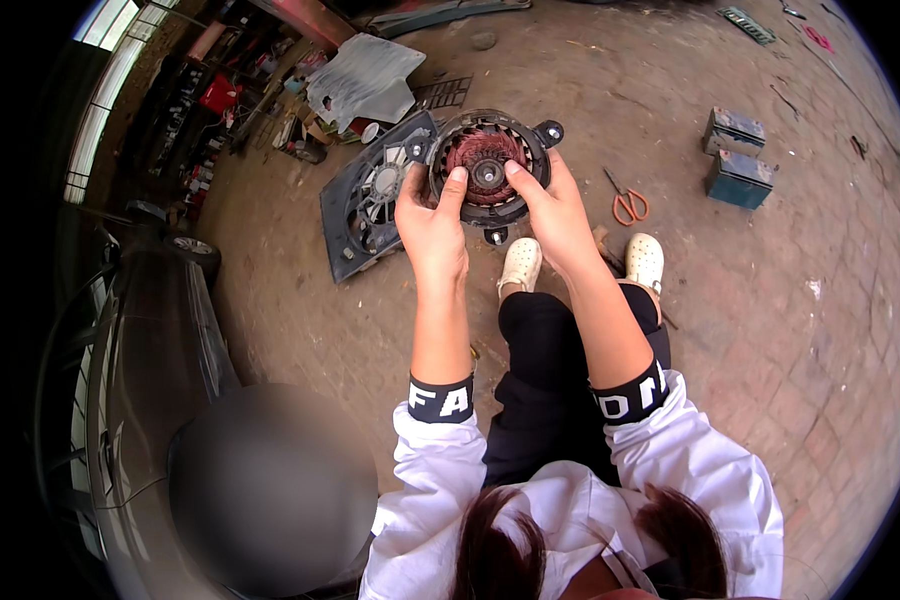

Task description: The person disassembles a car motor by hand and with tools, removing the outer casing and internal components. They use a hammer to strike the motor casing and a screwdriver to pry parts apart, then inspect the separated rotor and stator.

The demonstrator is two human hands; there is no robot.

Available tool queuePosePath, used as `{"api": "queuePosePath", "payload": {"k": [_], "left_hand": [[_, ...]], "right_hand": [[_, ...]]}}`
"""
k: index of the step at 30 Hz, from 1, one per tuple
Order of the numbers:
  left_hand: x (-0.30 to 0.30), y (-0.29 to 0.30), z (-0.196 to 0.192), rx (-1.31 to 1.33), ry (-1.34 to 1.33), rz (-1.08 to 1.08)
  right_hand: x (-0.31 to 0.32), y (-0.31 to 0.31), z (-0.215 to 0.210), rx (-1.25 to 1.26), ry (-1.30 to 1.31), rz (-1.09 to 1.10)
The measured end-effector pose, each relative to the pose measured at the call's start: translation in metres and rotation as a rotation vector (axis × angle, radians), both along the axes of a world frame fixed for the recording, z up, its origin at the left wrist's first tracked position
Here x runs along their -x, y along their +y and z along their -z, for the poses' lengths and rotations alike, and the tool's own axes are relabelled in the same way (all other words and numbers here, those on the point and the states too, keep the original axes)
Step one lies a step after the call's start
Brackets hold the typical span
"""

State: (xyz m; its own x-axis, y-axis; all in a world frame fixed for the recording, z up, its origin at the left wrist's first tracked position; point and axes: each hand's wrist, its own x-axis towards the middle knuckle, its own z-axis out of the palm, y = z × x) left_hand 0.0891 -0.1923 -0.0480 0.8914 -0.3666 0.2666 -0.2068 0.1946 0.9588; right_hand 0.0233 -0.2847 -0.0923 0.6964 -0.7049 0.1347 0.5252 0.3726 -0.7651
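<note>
Between my hands I hold a round electric fan motor (487,155), its open face turned up toward me. Reddish copper-coloured windings ring a central hub, and dark mounting lugs stick out from the rim. My left hand (436,222) grips the left side, thumb lying on the windings. My right hand (556,212) grips the right side, its thumb near the hub. The other fingers of both hands are mostly hidden beneath the motor. Just beyond my left hand, a black radiator fan shroud (342,232) with a grey round centre lies on the floor.
Orange-handled scissors (630,206) lie on the brick floor near my right shoe. Two car batteries (739,180) stand to the right. A bent grey sheet (370,80) and assorted parts lie at the far left. A dark car (155,370) stands along my left side.
</note>
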Motion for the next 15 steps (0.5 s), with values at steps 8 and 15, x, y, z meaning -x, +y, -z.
{"api": "queuePosePath", "payload": {"k": [8,15], "left_hand": [[-0.009,0.017,-0.008,-0.124,-0.128,0.020],[-0.015,0.021,0.000,-0.206,-0.214,-0.080]], "right_hand": [[0.008,-0.007,0.006,0.221,0.254,-0.129],[-0.003,0.000,0.014,0.262,0.181,-0.011]]}}
